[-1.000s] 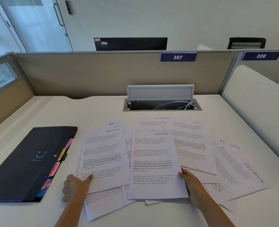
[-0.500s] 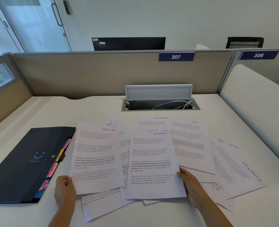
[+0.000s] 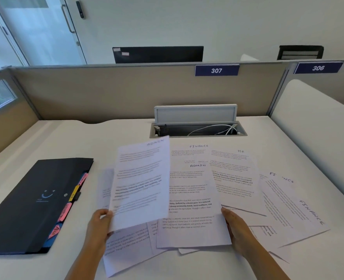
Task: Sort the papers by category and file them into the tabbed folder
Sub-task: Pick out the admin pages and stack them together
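left hand [image 3: 98, 225]: i pinch the lower left corner of one admin sheet [image 3: 141, 184] and hold it raised and tilted off the desk.
right hand [image 3: 234, 229]: my fingers lie fairly straight on the right edge of a second admin page [image 3: 189, 209], which is flat on the pile; i grip nothing with it.
papers: the others lie fanned and overlapping on the desk [image 3: 45, 138], among them a finance sheet [image 3: 300, 209] at the right and an hr sheet [image 3: 233, 174] behind.
tabbed folder [image 3: 29, 203]: shut, flat at my left, well apart from the pile, coloured tabs showing at its edge.
progress: early, i judge; i'm only pairing the admin pages, no category stacks are visible, nothing is filed.
left to do: group finance and hr, open the folder, slot each set in.
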